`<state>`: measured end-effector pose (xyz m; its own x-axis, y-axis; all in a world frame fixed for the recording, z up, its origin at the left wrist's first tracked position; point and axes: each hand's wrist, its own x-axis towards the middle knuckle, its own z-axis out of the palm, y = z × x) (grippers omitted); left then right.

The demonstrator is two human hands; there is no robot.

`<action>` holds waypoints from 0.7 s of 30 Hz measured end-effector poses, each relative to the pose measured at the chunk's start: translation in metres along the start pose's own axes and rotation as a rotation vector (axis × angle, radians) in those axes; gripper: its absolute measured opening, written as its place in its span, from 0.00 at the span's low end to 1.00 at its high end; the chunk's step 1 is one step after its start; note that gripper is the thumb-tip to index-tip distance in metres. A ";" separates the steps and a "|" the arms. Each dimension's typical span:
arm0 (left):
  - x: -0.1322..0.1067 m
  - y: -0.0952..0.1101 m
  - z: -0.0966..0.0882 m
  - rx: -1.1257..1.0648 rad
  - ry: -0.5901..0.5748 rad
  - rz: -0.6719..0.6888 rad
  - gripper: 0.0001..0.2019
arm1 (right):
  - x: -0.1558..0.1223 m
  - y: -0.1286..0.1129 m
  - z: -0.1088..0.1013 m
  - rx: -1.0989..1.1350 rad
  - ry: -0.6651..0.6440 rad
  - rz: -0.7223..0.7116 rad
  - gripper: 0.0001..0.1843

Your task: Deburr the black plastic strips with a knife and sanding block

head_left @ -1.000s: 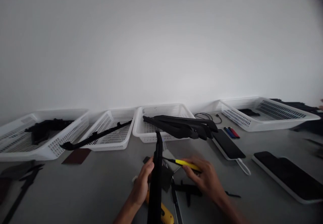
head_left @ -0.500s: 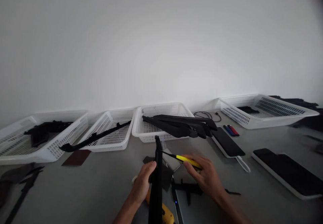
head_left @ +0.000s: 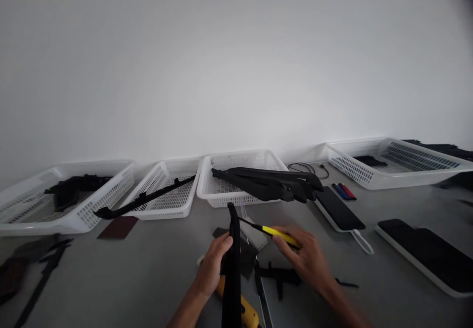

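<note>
My left hand [head_left: 214, 263] is closed around a long black plastic trim strip [head_left: 232, 269], held upright with its narrow end pointing away from me. In my right hand [head_left: 308, 255] is a yellow-handled blade tool [head_left: 279, 235], its thin dark tip at the strip's right edge near the top. I cannot tell whether the tip touches it. Below the hands lie a dark cloth-like piece [head_left: 248, 258], a yellow tool [head_left: 249, 313] partly hidden by the strip, and another black plastic part [head_left: 281, 275].
White baskets [head_left: 177, 213] line the wall; black strips [head_left: 258, 182] rest across the middle one. To the right are a white-cased device with a dark top [head_left: 338, 210], a larger one [head_left: 424, 254], and blue and red items [head_left: 343, 191]. A brown sheet [head_left: 117, 228] lies left.
The whole view has shifted slightly, so things on the table appear a little further right. Both hands keep their hold, with the tool tip still near the strip's upper end.
</note>
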<state>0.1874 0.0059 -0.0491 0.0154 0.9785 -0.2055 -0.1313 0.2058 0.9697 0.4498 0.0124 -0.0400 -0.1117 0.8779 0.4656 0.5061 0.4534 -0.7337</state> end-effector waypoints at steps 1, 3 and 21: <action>0.000 0.001 0.001 0.001 -0.034 -0.004 0.23 | 0.000 0.000 0.000 0.000 -0.019 -0.001 0.17; 0.000 0.004 0.004 0.006 -0.086 -0.002 0.25 | -0.001 -0.002 0.000 -0.003 -0.048 -0.007 0.16; 0.001 0.000 0.003 -0.017 -0.091 -0.006 0.23 | -0.002 -0.006 0.001 0.021 -0.121 -0.031 0.15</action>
<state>0.1906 0.0070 -0.0491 0.1057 0.9745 -0.1978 -0.1481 0.2121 0.9660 0.4456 0.0081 -0.0367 -0.2298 0.8748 0.4266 0.4829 0.4830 -0.7304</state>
